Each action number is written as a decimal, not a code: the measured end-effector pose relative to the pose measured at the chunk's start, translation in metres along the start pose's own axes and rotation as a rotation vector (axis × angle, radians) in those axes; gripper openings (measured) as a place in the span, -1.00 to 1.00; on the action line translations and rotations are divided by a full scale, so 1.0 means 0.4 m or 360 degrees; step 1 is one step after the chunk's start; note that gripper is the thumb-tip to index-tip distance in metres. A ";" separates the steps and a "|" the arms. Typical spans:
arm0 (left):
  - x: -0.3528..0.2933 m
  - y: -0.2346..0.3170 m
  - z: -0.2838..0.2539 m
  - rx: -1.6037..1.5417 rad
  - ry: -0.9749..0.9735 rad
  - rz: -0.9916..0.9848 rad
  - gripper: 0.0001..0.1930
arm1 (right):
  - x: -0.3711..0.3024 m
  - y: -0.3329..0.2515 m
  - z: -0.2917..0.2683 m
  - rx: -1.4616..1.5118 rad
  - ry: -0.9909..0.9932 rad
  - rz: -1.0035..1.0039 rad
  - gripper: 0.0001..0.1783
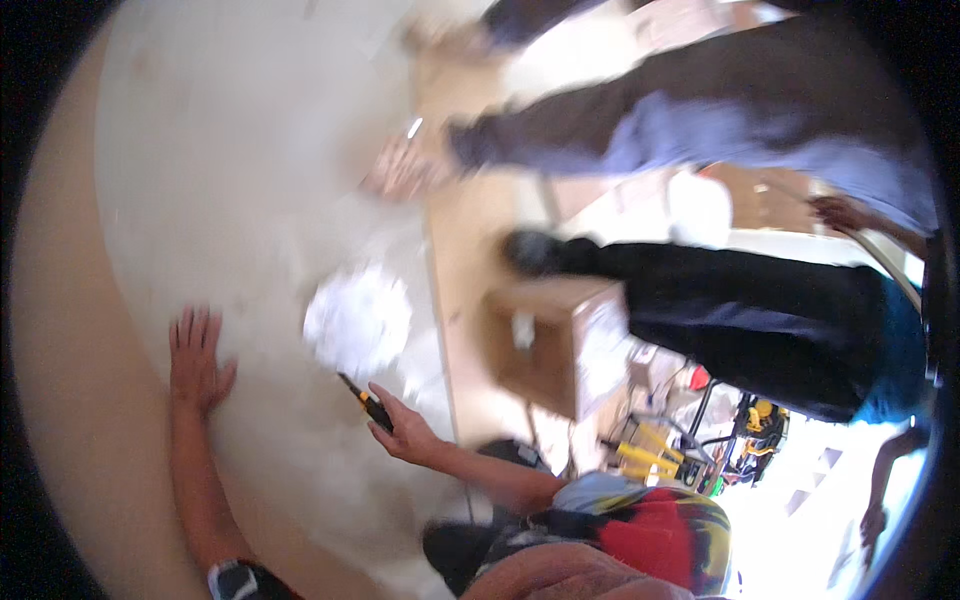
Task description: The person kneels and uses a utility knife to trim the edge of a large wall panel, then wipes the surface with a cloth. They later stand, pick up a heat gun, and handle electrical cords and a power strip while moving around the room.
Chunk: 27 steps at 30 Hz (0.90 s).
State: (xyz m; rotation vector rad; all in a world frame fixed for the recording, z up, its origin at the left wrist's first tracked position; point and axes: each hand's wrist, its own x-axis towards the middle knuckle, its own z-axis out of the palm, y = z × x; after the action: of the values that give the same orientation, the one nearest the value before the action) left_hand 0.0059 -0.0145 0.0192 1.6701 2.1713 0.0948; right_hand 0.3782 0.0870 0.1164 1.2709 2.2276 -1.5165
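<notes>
My left hand (197, 362) lies flat with fingers spread on a broad pale grey sheet-like surface (230, 120), holding nothing. In my right hand (405, 430) is a slim yellow-and-black hand tool (368, 404), shaped much like a utility knife, its narrow dark tip pointing up and left. Just beyond that tip is a bright white round area (358, 318) with a ragged edge; blur hides whether it is a hole or a patch. Farther off, another person's hand (405, 168) touches the same surface, with a small pale object at its fingers.
A tan border (440, 230) runs along the surface's right side. Past it stand an open cardboard box (545, 345) and people in dark trousers (740, 310). Yellow-and-black tools (755, 425) and cables crowd the lower right. A white bucket-like thing (698, 208) stands behind.
</notes>
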 end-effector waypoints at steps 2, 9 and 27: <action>-0.014 0.012 -0.008 -0.0085 0.0216 0.0026 -0.15 | 0.165 -0.005 -0.120 -0.0131 0.0348 -0.0075 -0.35; 0.040 0.060 -0.050 -0.0277 0.0194 0.0135 -0.15 | 0.316 0.183 -0.179 -0.0007 0.0199 0.0218 -0.51; 0.125 0.358 0.228 -0.0561 0.0576 -0.1169 -0.33 | 0.431 0.296 -0.200 -0.0520 -0.0145 -0.0106 -0.16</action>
State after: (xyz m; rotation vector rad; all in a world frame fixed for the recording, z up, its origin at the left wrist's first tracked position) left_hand 0.1582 0.0567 -0.0362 0.6386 2.6940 0.5633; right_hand 0.3801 0.2627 -0.0223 1.0192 2.3549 -1.1404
